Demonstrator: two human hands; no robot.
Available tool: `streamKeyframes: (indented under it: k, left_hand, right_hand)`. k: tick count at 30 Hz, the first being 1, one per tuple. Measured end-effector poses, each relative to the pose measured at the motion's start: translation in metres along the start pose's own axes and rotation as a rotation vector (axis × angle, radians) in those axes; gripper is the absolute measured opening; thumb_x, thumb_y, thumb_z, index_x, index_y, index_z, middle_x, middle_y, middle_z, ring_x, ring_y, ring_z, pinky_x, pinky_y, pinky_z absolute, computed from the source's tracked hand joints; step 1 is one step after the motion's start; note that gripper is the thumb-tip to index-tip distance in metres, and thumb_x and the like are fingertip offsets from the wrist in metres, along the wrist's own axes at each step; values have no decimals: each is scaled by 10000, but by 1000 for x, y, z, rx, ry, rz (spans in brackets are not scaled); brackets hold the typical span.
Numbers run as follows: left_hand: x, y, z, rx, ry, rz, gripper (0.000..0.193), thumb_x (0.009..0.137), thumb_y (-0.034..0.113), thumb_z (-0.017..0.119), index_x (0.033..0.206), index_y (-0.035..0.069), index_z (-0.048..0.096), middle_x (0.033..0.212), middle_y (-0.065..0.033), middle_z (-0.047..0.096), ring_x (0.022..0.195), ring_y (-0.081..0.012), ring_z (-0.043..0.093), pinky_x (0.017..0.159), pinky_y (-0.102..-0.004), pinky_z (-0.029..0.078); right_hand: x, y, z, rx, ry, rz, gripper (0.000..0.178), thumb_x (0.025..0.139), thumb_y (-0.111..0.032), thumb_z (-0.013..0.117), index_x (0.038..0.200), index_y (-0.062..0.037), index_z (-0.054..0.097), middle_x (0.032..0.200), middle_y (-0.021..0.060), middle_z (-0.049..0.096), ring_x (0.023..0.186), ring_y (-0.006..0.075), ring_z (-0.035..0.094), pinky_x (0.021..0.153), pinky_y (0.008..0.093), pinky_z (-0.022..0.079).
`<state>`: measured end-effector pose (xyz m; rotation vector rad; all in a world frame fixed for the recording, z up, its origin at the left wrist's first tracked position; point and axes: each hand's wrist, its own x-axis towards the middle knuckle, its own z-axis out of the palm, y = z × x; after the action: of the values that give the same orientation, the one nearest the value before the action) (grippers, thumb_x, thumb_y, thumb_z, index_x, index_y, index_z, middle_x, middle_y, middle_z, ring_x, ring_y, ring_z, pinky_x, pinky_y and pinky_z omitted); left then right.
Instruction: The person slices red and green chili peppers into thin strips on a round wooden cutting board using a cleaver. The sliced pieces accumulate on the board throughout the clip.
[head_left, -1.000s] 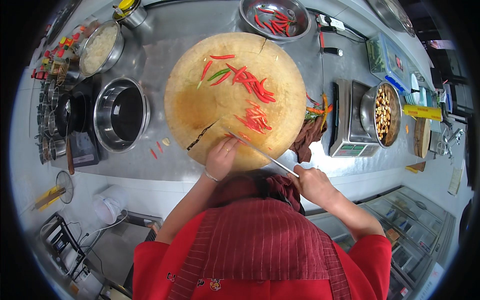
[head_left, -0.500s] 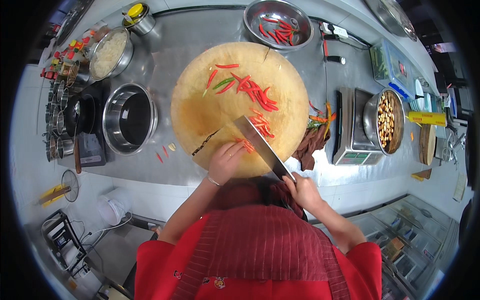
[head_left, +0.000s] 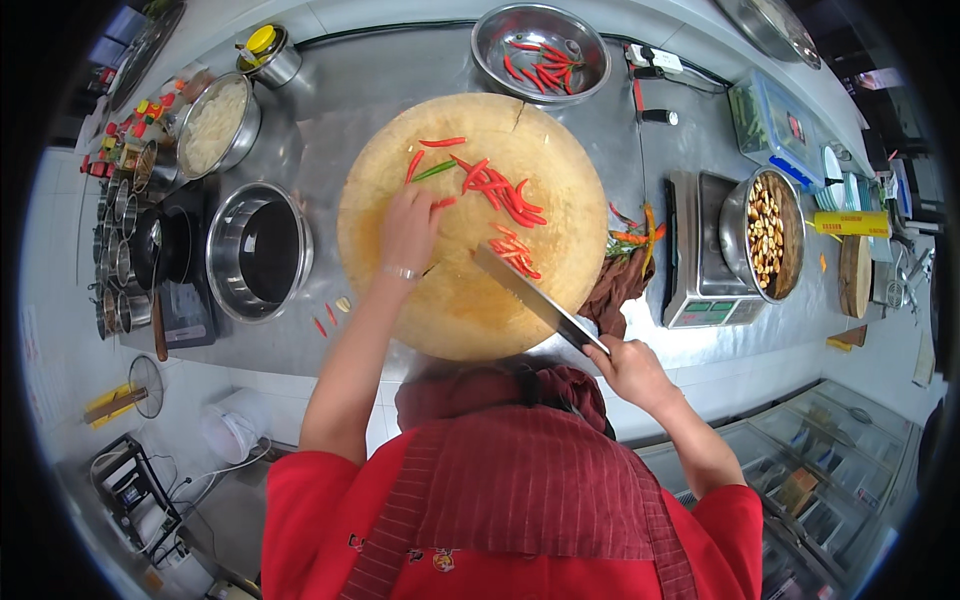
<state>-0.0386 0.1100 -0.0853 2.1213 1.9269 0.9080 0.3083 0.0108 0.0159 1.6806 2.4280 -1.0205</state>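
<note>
A big round wooden chopping board (head_left: 440,310) lies in front of me. My right hand (head_left: 636,372) grips the handle of a cleaver (head_left: 530,297), whose blade rests slanting across the board's lower right. Just beyond the blade is a pile of cut red chili pieces (head_left: 514,254). My left hand (head_left: 411,226) reaches over the left half of the board, fingers closed around a red chili pepper (head_left: 443,203) that sticks out on the thumb side. Several whole red chilies (head_left: 502,190) are heaped farther right. One green chili (head_left: 434,170) lies past my fingertips.
A steel bowl with red chilies (head_left: 484,50) stands behind the board, an empty-looking steel basin (head_left: 219,240) at left. To the right are a brown cloth (head_left: 618,290), a scale (head_left: 690,312) and a bowl of brown cut pieces (head_left: 737,225). A black-handled knife (head_left: 660,117) lies farther back.
My left hand has moved away from the blade, up and left to the whole chilies, and has taken hold of one. The cut pieces by the blade now lie in one pile.
</note>
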Motion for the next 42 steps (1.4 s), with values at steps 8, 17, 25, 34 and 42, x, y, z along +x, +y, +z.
streamKeyframes:
  k: [8, 17, 25, 34, 42]
  left_hand:
    - [-109, 68, -18, -95, -179, 162, 293, 757, -35, 648, 1047, 3, 646, 1012, -126, 624, 944, -300, 600, 830, -379, 505]
    - [-125, 61, -2, -159, -5, 153, 267, 738, 37, 582, 987, -24, 658, 1032, -150, 636, 969, -318, 613, 834, -369, 524]
    - [-131, 54, 3, -128, 22, 202, 236, 715, 15, 609, 935, -58, 652, 982, -182, 645, 957, -341, 627, 842, -397, 532]
    - [-125, 61, -1, -168, 14, 152, 228, 715, 1, 609, 934, -41, 659, 984, -164, 646, 912, -307, 633, 794, -366, 540]
    - [-123, 58, -2, -154, 32, 172, 250, 709, -7, 611, 951, -33, 668, 998, -148, 648, 916, -300, 639, 783, -352, 545]
  right_hand:
    - [5, -11, 0, -43, -24, -9, 282, 926, -272, 597, 797, -22, 590, 585, 216, 587, 584, 417, 609, 533, 493, 487]
    - [-10, -37, -11, -211, -60, -71, 277, 907, -273, 606, 786, -30, 550, 567, 192, 588, 544, 383, 620, 498, 465, 497]
    - [-14, -44, -22, -184, -156, -45, 230, 893, -215, 624, 817, -13, 544, 572, 211, 586, 552, 411, 612, 509, 491, 494]
    - [9, -39, 13, -145, -166, -39, 189, 893, -185, 593, 896, -2, 546, 604, 223, 601, 570, 409, 623, 511, 487, 498]
    - [5, -26, 20, -94, -68, -14, 271, 923, -280, 593, 832, -26, 569, 570, 219, 587, 538, 424, 603, 511, 502, 494]
